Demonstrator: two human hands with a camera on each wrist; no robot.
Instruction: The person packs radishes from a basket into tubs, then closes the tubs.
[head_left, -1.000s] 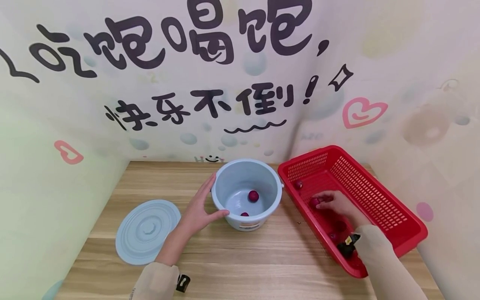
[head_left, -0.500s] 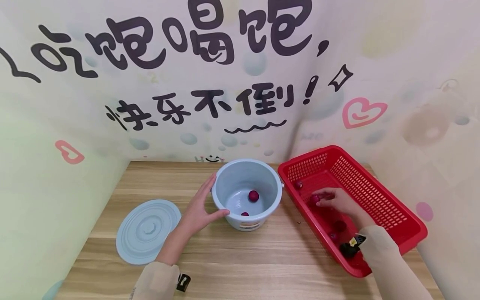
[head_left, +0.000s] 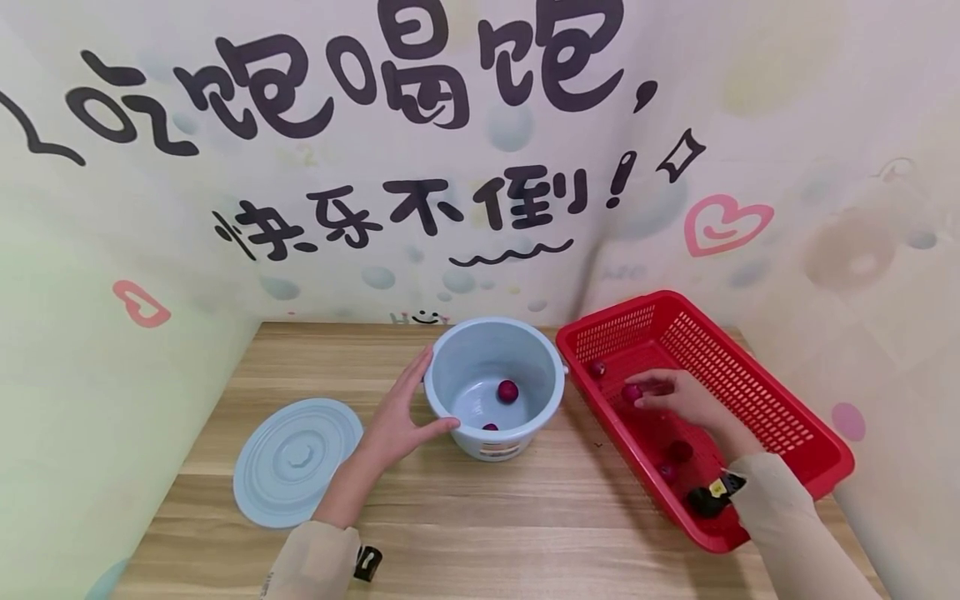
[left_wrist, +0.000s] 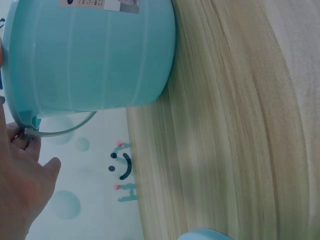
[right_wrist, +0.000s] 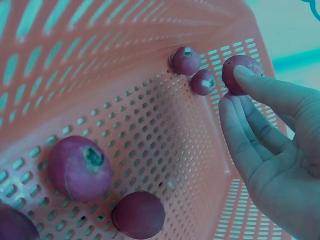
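- Head view: a wooden bench in a corner of walls printed with black lettering and pink hearts.
- At centre frame stands a pale blue plastic bucket with two small red fruits at its bottom.
- The left hand cups the bucket's near-left wall, fingers spread around the curve and thumb hooked along the rim; it grips the bucket.
- The bucket's round lid lies flat at lower left, well apart from the bucket.
- At right, a red perforated basket holds several more red fruits.
- The right hand is inside the basket, pinching one small red fruit between thumb and fingertips; the other fingers stay loosely extended.
- In the right wrist view the pinched fruit looks smooth, round and firm.
- It is probably light and inclined to roll, so a fingertip pinch across its middle suits it.
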